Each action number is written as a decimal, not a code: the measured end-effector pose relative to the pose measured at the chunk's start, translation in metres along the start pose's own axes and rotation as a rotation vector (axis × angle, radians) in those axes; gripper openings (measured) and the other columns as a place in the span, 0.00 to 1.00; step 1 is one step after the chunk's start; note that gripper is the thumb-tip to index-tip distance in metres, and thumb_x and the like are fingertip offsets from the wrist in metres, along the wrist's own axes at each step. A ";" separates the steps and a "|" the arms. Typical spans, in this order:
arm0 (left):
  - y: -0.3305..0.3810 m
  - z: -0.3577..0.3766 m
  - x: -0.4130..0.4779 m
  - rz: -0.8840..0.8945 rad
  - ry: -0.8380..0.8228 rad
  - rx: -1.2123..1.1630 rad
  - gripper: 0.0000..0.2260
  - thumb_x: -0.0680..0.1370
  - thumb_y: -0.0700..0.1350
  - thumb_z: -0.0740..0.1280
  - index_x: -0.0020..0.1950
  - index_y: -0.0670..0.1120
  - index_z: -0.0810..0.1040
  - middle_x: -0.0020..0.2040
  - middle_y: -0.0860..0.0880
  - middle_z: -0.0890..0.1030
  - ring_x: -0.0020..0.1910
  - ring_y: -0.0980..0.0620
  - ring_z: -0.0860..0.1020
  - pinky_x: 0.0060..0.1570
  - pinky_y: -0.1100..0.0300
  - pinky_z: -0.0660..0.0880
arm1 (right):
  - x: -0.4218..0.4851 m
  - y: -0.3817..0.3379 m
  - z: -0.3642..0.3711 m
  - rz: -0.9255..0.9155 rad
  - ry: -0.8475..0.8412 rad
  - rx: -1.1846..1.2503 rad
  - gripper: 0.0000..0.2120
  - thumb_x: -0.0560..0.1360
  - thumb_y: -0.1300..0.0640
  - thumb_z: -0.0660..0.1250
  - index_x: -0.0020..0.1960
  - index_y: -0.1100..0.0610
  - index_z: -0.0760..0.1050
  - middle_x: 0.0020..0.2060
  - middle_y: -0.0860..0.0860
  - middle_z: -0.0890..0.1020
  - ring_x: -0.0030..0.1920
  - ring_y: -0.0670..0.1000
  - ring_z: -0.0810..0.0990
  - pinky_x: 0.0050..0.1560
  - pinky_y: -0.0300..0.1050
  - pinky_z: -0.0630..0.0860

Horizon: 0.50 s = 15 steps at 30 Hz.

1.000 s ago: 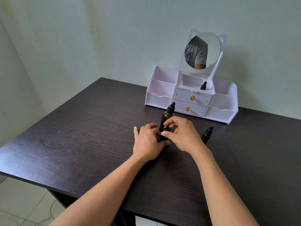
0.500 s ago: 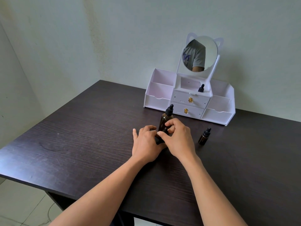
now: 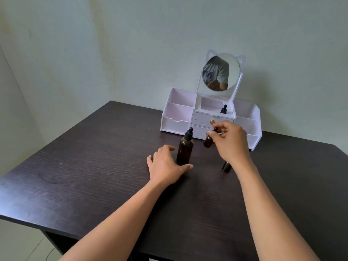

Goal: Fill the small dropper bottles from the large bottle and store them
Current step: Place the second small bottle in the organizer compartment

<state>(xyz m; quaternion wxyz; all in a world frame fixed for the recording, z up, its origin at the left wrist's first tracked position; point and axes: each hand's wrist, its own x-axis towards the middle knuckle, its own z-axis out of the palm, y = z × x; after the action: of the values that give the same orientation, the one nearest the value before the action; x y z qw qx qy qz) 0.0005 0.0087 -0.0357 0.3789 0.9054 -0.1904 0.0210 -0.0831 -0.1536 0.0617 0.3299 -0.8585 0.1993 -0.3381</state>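
Storing, I judge; my right grip pinches a small dropper bottle by its cap, lifted off the surface before the organizer; left grip lies open beside the large bottle; next, set it upright in a compartment.

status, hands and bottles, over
Left hand rests on table beside large bottle. Right hand pinches small dropper bottle by its cap, near organizer. Second small bottle stands by right wrist.
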 end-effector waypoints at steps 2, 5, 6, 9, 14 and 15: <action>0.004 0.001 0.004 -0.022 -0.027 0.035 0.40 0.63 0.72 0.73 0.69 0.55 0.70 0.69 0.54 0.72 0.71 0.52 0.68 0.73 0.46 0.56 | 0.013 0.000 -0.009 -0.016 0.025 -0.011 0.06 0.76 0.57 0.72 0.53 0.53 0.81 0.43 0.47 0.83 0.38 0.44 0.82 0.43 0.43 0.80; 0.008 0.002 0.011 -0.046 -0.070 0.052 0.40 0.62 0.74 0.71 0.68 0.56 0.71 0.71 0.55 0.70 0.72 0.52 0.66 0.73 0.43 0.52 | 0.036 0.000 -0.018 -0.026 0.049 -0.047 0.06 0.76 0.57 0.71 0.53 0.54 0.82 0.45 0.50 0.84 0.39 0.48 0.83 0.45 0.46 0.81; 0.009 0.003 0.014 -0.046 -0.081 0.057 0.39 0.62 0.74 0.71 0.67 0.56 0.72 0.71 0.55 0.70 0.72 0.52 0.66 0.73 0.41 0.50 | 0.045 0.000 -0.021 -0.030 0.059 -0.052 0.07 0.76 0.57 0.71 0.54 0.54 0.82 0.46 0.51 0.84 0.40 0.49 0.84 0.47 0.48 0.81; 0.009 0.004 0.018 -0.006 -0.082 0.102 0.33 0.63 0.73 0.71 0.62 0.58 0.75 0.70 0.56 0.69 0.72 0.51 0.64 0.75 0.39 0.46 | 0.074 -0.005 -0.029 -0.046 0.085 -0.074 0.07 0.76 0.59 0.71 0.53 0.55 0.83 0.45 0.53 0.84 0.42 0.53 0.83 0.52 0.51 0.81; 0.003 0.007 0.022 0.049 -0.025 0.139 0.26 0.66 0.71 0.70 0.57 0.57 0.76 0.67 0.57 0.71 0.70 0.51 0.63 0.75 0.37 0.44 | 0.116 -0.017 -0.029 -0.103 0.070 -0.193 0.08 0.76 0.60 0.71 0.54 0.56 0.83 0.47 0.52 0.84 0.41 0.51 0.79 0.47 0.40 0.74; 0.003 0.007 0.023 0.053 -0.021 0.136 0.25 0.67 0.71 0.70 0.56 0.57 0.76 0.67 0.57 0.72 0.70 0.51 0.63 0.75 0.37 0.44 | 0.124 -0.018 -0.029 -0.105 0.067 -0.214 0.08 0.76 0.59 0.70 0.54 0.55 0.83 0.46 0.52 0.84 0.39 0.50 0.79 0.44 0.38 0.73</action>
<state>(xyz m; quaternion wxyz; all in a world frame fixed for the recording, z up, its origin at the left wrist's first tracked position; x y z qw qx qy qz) 0.0200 -0.0060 -0.0348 0.3140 0.9238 -0.2166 0.0344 -0.0161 -0.2233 0.1461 0.2116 -0.8862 0.2000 -0.3604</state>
